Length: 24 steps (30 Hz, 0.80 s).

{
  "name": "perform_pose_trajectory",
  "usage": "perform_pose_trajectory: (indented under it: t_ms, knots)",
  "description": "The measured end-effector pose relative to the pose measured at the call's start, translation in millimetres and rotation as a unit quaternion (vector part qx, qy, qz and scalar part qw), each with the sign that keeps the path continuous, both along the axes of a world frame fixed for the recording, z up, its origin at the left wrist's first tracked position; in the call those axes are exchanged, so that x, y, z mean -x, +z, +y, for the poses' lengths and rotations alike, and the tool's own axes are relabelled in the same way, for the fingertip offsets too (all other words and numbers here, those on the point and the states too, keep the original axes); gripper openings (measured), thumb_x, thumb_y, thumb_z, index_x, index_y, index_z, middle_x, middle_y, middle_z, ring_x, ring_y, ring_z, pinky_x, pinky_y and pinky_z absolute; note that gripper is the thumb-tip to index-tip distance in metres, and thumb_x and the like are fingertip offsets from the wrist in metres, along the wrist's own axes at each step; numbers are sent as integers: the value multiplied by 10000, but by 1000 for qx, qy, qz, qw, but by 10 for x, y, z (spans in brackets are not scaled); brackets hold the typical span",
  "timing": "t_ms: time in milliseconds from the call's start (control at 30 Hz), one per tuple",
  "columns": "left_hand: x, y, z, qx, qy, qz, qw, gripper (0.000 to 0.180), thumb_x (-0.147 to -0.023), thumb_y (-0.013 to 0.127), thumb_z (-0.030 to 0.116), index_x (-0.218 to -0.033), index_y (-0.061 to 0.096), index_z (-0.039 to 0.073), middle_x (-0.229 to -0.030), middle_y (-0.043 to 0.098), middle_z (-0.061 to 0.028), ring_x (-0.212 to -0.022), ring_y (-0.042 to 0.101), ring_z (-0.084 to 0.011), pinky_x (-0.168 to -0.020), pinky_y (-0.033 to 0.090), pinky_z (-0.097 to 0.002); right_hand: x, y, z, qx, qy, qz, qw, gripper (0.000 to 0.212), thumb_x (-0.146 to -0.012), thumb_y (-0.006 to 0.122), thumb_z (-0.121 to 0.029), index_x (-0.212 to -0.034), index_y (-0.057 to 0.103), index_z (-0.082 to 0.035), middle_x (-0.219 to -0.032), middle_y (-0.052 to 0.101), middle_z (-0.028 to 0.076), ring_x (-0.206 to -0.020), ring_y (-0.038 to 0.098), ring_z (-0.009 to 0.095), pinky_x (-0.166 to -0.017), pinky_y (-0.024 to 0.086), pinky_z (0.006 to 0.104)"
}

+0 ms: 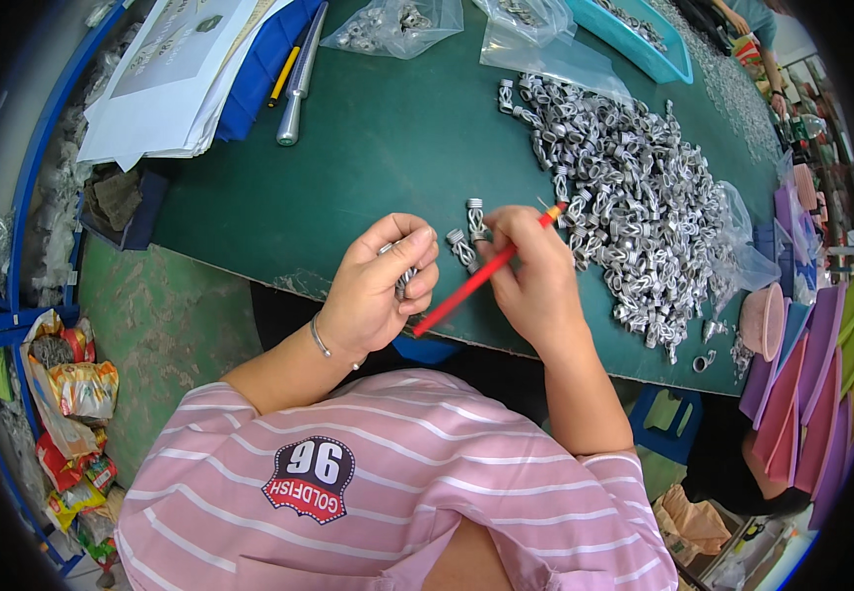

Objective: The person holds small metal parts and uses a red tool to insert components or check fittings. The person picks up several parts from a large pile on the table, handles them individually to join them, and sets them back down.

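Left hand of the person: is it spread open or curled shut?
Curled shut: the left hand is folded into a loose fist, with a grey metal piece showing inside its grip.

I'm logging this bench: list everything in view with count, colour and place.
Metal pieces: many, silver, mostly right
Slim tool: one, red, centre
Table: one, green, centre
Clear bags: several, transparent, top and right
Tray: one, light blue, top right
Papers: several, mostly white, upper left
Pen: one, yellow, upper left
Tapered rod: one, silver, beside pen
Rack: one, blue, left
Packets: several, multicoloured, lower left
Basket: one, pink, right
Panels: several, mixed colours, right
Other edge clutter: mixed, too crowded to count
Another person: one, greenish sleeve, top right
Shirt: one, pink striped, bottom
Bracelet: one, silver, left
Left hand: one, bare, centre, holding metal
Right hand: one, bare, centre, holding tool
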State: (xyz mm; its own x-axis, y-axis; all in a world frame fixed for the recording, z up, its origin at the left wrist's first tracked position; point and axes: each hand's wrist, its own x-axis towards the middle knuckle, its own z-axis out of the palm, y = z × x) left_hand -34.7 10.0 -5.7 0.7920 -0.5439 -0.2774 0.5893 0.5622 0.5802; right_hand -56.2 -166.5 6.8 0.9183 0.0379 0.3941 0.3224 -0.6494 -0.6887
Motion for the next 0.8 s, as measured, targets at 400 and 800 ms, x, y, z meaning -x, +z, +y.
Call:
perform_pose_trajectory:
  t_ms: [400, 800]
  knots:
    - [43, -2, -94, -138, -29, -109, 984, 236, -829, 620, 14, -1049, 537, -5, -794, 537, -24, -524, 434, -37, -418, 321, -171, 213, 7, -119, -465, 2, 212, 859, 189, -853, 540, 56, -810, 388, -47, -914, 583, 135, -685, 617, 145, -587, 504, 213]
    - [144, 50, -126, -226, 9, -456, 861, 180, -732, 699, -4, -902, 645, 23, -782, 581, -50, -703, 538, -120, -618, 430, -241, 473, -298, -101, -456, 109, 103, 878, 270, -775, 597, 132, -748, 413, -63, -1021, 600, 185, -870, 615, 195, -763, 521, 296]
